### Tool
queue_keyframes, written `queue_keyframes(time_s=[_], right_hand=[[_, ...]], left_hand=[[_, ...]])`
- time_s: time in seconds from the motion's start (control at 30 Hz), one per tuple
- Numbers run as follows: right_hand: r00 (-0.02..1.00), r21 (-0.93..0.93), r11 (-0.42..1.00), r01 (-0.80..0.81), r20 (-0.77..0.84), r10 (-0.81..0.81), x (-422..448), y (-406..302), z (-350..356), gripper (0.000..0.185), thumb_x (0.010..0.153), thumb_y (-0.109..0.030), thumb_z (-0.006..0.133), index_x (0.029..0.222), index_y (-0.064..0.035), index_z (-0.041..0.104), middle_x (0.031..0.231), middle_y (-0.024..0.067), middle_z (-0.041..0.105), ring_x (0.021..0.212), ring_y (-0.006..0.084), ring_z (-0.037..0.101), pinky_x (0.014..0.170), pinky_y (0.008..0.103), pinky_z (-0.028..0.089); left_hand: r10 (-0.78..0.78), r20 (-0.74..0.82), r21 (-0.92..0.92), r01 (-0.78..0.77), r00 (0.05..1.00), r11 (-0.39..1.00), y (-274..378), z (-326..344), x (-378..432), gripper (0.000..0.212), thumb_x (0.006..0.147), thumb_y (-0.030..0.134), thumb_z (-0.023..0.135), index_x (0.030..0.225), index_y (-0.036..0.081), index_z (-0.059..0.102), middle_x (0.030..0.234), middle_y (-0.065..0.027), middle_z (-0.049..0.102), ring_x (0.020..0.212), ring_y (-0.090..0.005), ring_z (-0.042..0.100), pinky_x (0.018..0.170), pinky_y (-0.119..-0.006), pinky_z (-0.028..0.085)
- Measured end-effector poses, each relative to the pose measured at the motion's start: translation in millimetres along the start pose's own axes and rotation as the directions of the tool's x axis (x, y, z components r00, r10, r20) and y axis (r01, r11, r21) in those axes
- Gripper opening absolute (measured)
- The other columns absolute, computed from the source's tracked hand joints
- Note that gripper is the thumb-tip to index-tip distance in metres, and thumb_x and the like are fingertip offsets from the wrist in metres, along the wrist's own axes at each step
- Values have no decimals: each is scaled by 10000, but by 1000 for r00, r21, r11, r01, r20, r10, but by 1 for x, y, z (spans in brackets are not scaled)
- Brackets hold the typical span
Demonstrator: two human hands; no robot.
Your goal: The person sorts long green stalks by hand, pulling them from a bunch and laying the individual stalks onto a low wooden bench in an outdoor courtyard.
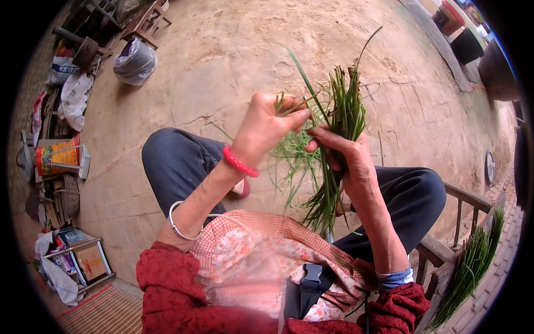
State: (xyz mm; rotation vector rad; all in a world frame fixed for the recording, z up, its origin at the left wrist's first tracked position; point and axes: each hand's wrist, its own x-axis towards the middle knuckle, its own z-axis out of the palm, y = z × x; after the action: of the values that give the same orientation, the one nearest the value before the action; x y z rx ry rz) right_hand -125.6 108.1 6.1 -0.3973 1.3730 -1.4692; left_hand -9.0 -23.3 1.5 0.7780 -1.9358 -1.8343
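My right hand (350, 152) is wrapped around a bunch of long green chives (347, 104). Their brownish root ends point up and away from me, while the leaf tips hang over my lap. A single long blade sticks out at the top. My left hand (273, 123), with a red bead bracelet and a silver bangle on its arm, pinches a few thin stems (288, 106) just left of the bunch. Its fingertips are close to my right thumb. Beneath both hands, loose green trimmings (298, 152) lie scattered on the ground between my feet.
At my right, another pile of chives (471, 267) rests on a wooden bench (434, 250). A bagged bundle (135, 62) and a wooden stool (146, 23) stand far left. A basket (66, 196) and a metal-framed rack (89, 263) line the left side. Dark buckets (467, 46) stand far right.
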Motion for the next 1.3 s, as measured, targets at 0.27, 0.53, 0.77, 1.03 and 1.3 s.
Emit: queue_keyframes(time_s=[0.27, 0.53, 0.77, 1.03, 1.3], right_hand=[[1000, 57, 998, -16, 14, 15, 0, 0, -3, 166, 776, -152, 668, 869, -15, 653, 652, 46, 633, 419, 22, 363, 389, 173, 223], [999, 38, 999, 11, -33, -10, -2, 1, -2, 168, 788, -161, 665, 867, -15, 640, 638, 37, 627, 404, 24, 363, 388, 171, 219], [1000, 40, 999, 8, -2, -8, -2, 2, -2, 170, 800, -168, 631, 855, -9, 655, 631, 31, 624, 399, 26, 358, 387, 174, 214], [1000, 76, 997, -5, 15, 4, -3, 2, -7, 190, 790, -169, 634, 874, -1, 668, 648, 43, 635, 411, 32, 330, 400, 185, 222], [994, 241, 967, -85, 85, 66, -1, 7, -11, 239, 842, -184, 587, 938, 32, 620, 671, 36, 623, 399, 33, 323, 384, 174, 237]], left_hand=[[14, -21, 70, -12, 1000, 998, 0, 1, 0, 141, 842, 60, 620, 925, -50, 648, 760, -10, 622, 667, -55, 536, 609, -207, 433], [-4, -42, -32, 2, 999, 999, 7, 2, -2, 187, 823, 102, 665, 949, -36, 659, 760, -4, 632, 657, -41, 539, 565, -174, 400], [58, -74, -63, -63, 996, 996, -3, 0, 0, 184, 810, 104, 673, 943, -23, 663, 749, 0, 633, 638, -34, 537, 527, -170, 370], [-27, -275, -35, 18, 961, 999, 10, -2, 0, 155, 821, 126, 655, 874, -19, 658, 673, 5, 595, 571, -35, 482, 525, -174, 360], [432, -215, 700, -171, 876, 693, -14, -24, 12, 193, 834, 176, 669, 897, -5, 694, 670, 12, 603, 601, -43, 504, 564, -193, 386]])
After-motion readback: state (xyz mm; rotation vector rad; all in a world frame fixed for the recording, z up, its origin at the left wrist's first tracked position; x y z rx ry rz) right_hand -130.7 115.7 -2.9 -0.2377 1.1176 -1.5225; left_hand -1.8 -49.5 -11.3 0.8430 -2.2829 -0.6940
